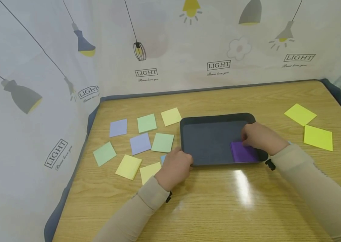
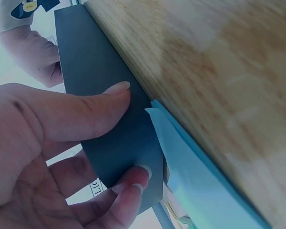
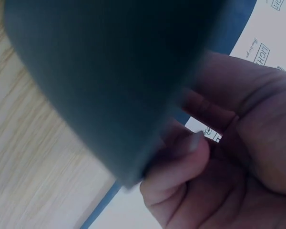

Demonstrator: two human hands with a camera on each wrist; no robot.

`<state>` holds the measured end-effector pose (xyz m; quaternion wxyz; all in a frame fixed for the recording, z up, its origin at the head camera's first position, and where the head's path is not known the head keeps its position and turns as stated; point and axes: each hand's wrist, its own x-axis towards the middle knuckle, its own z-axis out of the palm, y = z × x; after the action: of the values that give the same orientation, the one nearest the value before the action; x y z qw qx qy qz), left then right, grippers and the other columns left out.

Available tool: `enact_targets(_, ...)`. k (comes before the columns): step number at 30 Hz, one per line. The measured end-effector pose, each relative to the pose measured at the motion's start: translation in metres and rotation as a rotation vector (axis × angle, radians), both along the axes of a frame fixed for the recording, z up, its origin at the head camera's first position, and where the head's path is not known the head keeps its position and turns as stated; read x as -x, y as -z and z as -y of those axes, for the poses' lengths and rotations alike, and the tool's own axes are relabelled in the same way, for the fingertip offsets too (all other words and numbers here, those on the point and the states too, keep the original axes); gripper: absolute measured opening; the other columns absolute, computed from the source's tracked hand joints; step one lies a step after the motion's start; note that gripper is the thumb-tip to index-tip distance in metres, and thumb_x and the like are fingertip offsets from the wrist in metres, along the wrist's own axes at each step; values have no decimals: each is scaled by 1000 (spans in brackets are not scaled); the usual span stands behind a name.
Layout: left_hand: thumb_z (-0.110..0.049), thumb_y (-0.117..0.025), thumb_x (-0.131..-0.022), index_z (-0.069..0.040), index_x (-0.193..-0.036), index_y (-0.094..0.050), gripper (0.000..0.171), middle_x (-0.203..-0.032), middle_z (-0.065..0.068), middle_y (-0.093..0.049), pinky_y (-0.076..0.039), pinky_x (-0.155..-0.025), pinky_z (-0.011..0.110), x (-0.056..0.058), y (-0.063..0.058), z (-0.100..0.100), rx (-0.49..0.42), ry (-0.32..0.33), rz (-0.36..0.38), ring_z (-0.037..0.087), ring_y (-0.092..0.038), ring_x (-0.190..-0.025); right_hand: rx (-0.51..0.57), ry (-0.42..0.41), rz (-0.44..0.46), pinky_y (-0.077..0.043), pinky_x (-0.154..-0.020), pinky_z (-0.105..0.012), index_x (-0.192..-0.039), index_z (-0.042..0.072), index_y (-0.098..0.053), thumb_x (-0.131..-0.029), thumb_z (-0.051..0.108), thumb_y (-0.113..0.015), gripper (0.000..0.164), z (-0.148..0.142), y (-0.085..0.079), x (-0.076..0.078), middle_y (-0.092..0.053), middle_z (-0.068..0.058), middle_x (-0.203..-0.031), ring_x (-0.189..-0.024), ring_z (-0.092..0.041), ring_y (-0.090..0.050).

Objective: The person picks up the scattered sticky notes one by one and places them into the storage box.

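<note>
A dark rectangular tray (image 1: 209, 143) lies on the wooden table. At its near left corner my left hand (image 1: 176, 168) grips the wall; the left wrist view shows the thumb and fingertips against the tray side (image 2: 93, 62). A blue sticky note pad (image 2: 181, 157) lies close beside that hand. My right hand (image 1: 261, 136) reaches over the tray's right end, fingers curled at the upper edge of a purple sticky note pad (image 1: 243, 153). That pad lies in the near right corner of the tray. In the right wrist view the tray wall (image 3: 100, 86) hides the pad.
Left of the tray lie several pads: violet (image 1: 118, 128), green (image 1: 146, 123) and pale yellow (image 1: 129, 167). Two bright yellow pads (image 1: 318, 137) lie at the right. A bit of light blue shows behind the right wrist. A printed curtain (image 1: 173, 43) stands behind the table (image 1: 194, 208).
</note>
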<state>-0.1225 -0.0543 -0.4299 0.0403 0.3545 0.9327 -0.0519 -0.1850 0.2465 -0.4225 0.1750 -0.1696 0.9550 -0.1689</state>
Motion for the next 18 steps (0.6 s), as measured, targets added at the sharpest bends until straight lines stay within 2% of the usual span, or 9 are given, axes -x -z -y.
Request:
enact_targets(11, -28, -69, -80, -24, -68, -69, 13, -58, -9, -62, -44, -75, 29, -1, -2, 0, -23, 6, -16, 7, -51, -55, 0, 26, -12, -49, -57, -36, -77, 5, -66, -73, 17, -73, 14, -2, -2, -1, -65, -7, -75, -63, -16, -53)
enact_targets(18, -27, -69, -80, -23, -70, -71, 11, -61, -8, -64, -45, -78, 30, -1, -1, 0, -30, -4, -8, 8, -53, -59, 19, 29, -9, -50, -60, -38, -83, 4, -66, -75, 18, -71, 16, -6, 2, 0, -66, -9, -81, -67, -17, -54)
